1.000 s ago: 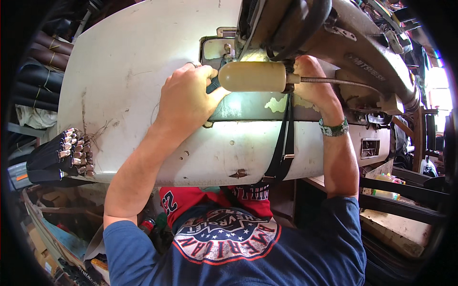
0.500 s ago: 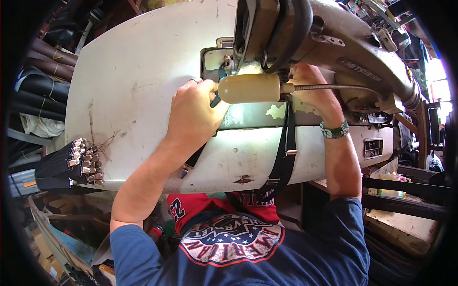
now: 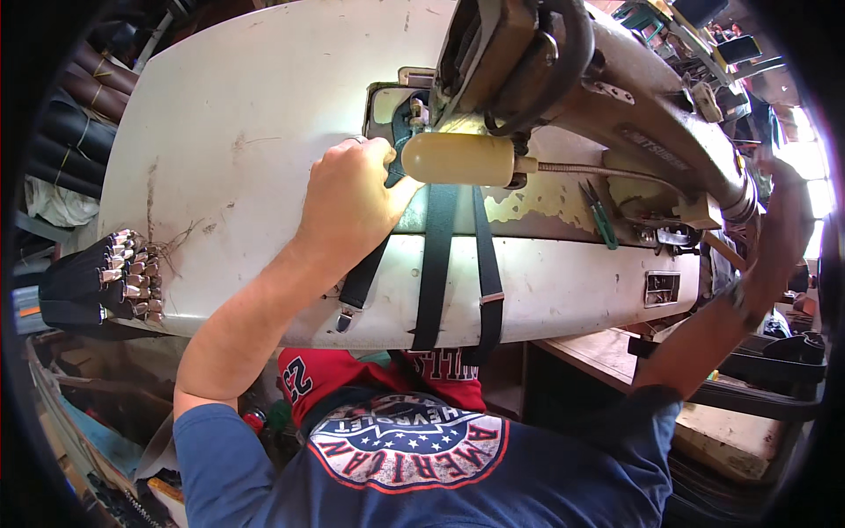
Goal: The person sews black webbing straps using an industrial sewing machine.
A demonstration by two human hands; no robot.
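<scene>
The left hand hides the black strap ends and needle area; the right hand blurs at the right rim.

Black webbing straps run just under the left hand, over a scuffed white worktable. Above its knuckles hangs a cream cylindrical lamp shade on the beige sewing machine. Green-handled snips lie rightward.
</scene>
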